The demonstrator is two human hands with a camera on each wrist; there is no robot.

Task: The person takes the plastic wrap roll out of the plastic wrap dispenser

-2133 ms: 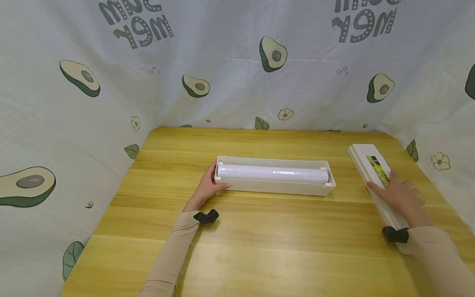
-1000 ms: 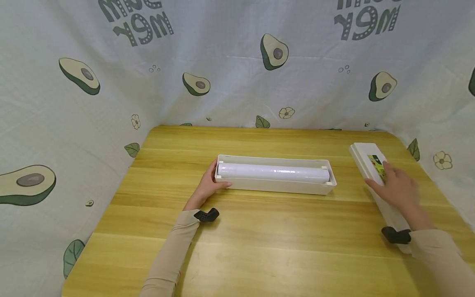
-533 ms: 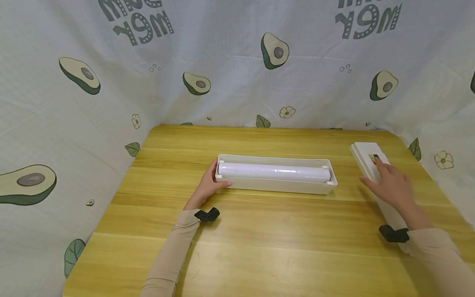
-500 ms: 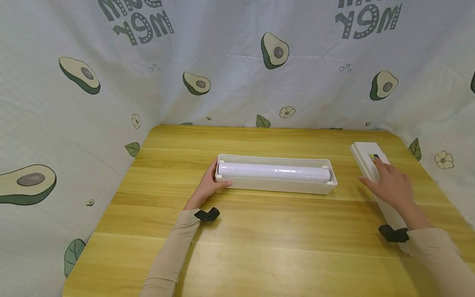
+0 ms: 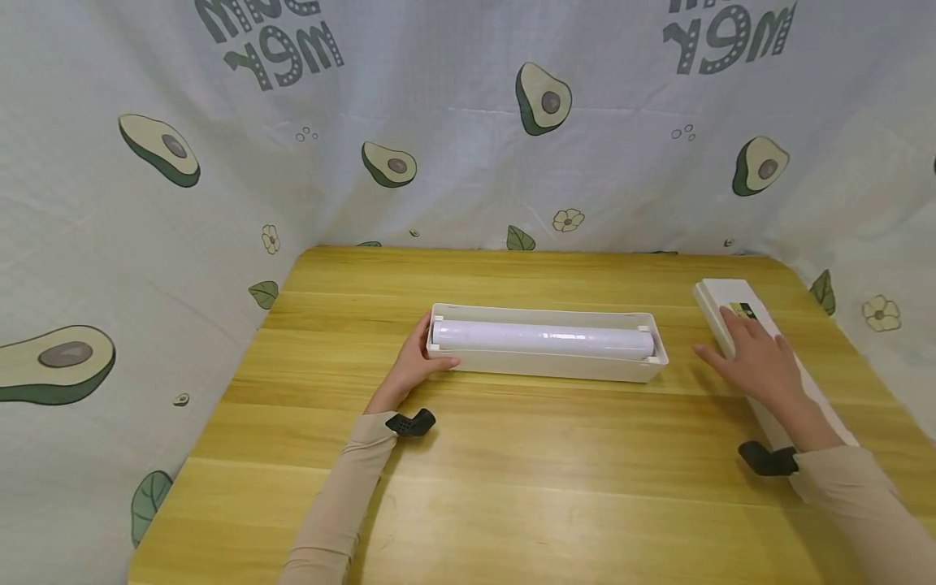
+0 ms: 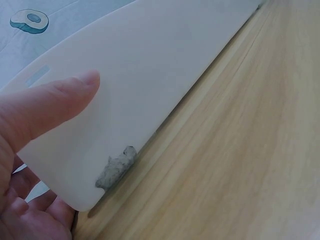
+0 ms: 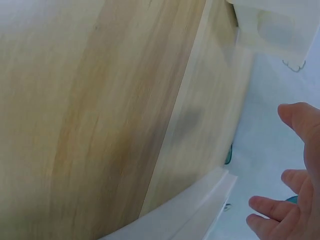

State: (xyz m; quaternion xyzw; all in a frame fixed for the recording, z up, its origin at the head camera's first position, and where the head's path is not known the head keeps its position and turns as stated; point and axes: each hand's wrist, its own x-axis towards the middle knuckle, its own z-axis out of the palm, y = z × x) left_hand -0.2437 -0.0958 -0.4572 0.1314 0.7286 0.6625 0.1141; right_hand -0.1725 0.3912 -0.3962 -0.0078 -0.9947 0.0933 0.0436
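Observation:
A long white open-topped box (image 5: 548, 366) lies crosswise on the wooden table, with a glossy white roll (image 5: 541, 337), like cling film, inside it. My left hand (image 5: 409, 370) grips the box's left end, thumb on the front wall and fingers round behind. In the left wrist view the thumb lies on the white wall (image 6: 145, 65), near a grey putty-like patch (image 6: 117, 167) at its lower edge. At the right, a long white lid (image 5: 815, 398) with a small coloured label (image 5: 743, 310) lies slantwise. My right hand (image 5: 764, 366), fingers spread, is over the lid's left side and holds nothing.
A pale curtain (image 5: 468, 195) printed with avocados hangs behind and beside the wooden table (image 5: 541, 487). Bare wood lies between the box and the lid. Each wrist bears a black camera mount, the left one (image 5: 411, 423) and the right one (image 5: 768, 459).
My right hand has moved left across the lid, from its right side towards its left edge, covering more of the label. The left hand and the box stay in place.

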